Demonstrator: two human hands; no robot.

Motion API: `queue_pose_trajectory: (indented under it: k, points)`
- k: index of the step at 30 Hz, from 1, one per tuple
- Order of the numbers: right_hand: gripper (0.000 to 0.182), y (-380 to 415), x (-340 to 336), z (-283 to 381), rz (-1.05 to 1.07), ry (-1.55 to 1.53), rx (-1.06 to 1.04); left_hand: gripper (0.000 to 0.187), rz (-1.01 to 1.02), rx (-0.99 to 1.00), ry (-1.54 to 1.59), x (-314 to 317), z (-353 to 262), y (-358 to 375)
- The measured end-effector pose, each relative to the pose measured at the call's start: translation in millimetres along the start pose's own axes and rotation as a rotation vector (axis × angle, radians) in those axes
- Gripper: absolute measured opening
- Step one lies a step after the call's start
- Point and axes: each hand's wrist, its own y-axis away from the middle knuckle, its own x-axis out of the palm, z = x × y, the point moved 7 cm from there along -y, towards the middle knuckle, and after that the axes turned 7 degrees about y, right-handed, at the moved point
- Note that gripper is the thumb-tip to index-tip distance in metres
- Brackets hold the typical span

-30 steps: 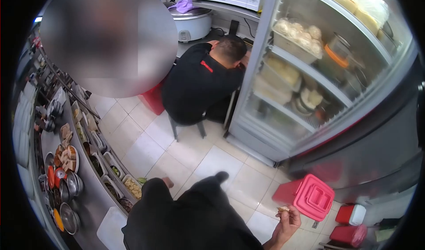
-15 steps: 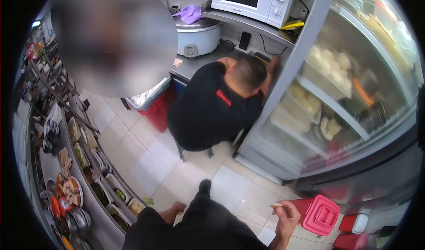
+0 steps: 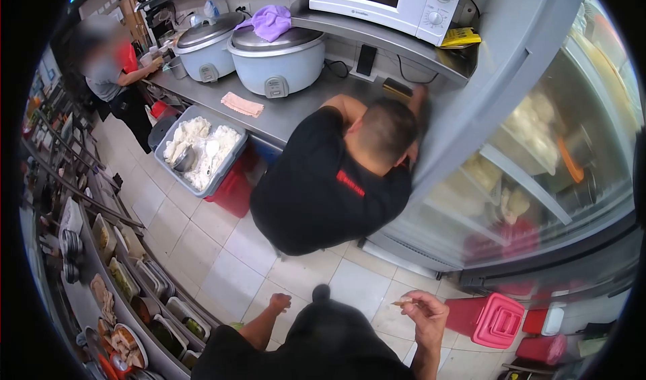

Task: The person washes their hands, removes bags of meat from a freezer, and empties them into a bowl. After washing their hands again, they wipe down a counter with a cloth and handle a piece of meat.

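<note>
Low on the right, my right hand pinches a small brownish piece between thumb and fingertips, above the tiled floor and left of a red lidded bin. My left hand hangs beside my left leg with its fingers curled; whatever it may hold is hidden. A person in a black shirt sits in front of me, bent over the steel counter with the head down on the arms.
A glass-door fridge stands at the right. Rice cookers and a pink cloth are on the counter, below a microwave. A tub of rice stands left. Another person is at the back left. Food trays line the left.
The view has shifted, and the person at the back left and the rice tub now show. My left hand hangs further from my leg. My right hand still pinches the piece.
</note>
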Motion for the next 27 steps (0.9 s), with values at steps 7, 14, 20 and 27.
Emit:
queue_pose_trajectory:
  k: [7, 14, 20, 27]
  points:
    - [0.02, -11, 15, 3, 0.049, -0.002, 0.025, 0.015, 0.02, -0.138, 0.015, 6, 56, 0]
    - [0.021, -9, 25, -2, 0.19, -0.073, -0.011, 0.01, -0.139, -0.096, 0.235, 22, 75, 45]
    - [0.023, 3, 27, -3, 0.417, -0.135, -0.025, 0.013, -0.236, 0.17, -0.127, 42, 103, 84]
    - [0.023, 21, 18, -6, 0.539, -0.161, -0.033, 0.022, -0.397, 0.276, -0.842, 97, 167, 116]
